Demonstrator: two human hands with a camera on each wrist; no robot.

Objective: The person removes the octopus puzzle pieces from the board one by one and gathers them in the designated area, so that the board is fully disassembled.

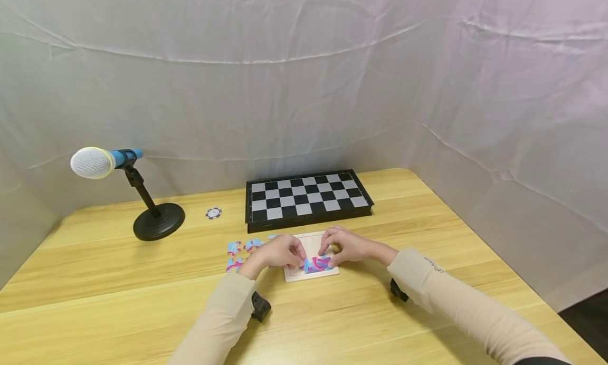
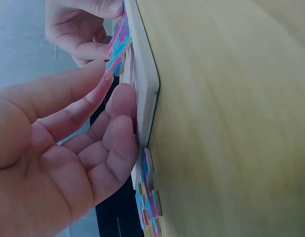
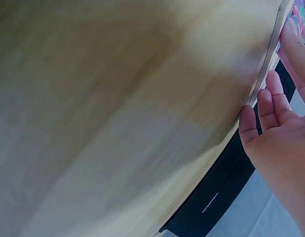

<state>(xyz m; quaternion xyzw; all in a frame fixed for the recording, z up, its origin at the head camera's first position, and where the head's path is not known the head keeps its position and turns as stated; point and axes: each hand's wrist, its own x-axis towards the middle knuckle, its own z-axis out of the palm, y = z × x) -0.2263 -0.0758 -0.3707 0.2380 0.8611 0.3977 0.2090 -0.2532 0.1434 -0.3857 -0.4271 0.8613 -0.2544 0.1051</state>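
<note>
A shallow, light wooden puzzle tray (image 1: 311, 242) lies between my hands. Over its near part are pink, blue and purple jigsaw pieces (image 1: 316, 265), which stand tilted up from the tray in the left wrist view. My left hand (image 1: 282, 250) pinches the left end of a jigsaw piece (image 2: 116, 63) between thumb and forefinger; its other fingers curl by the tray's edge. From the right, my right hand (image 1: 350, 245) grips the pieces with thumb and forefinger. Whether both hands hold one same piece or joined ones, I cannot tell. The right wrist view catches only a sliver of the pieces.
Several loose jigsaw pieces (image 1: 234, 248) lie left of the tray, partly behind my left hand. A black-framed checkered board (image 1: 309, 196) sits behind it. Farther left are a poker chip (image 1: 214, 213) and a microphone (image 1: 95, 162) on a black stand (image 1: 159, 222). Grey cloth (image 1: 266, 101) hangs behind.
</note>
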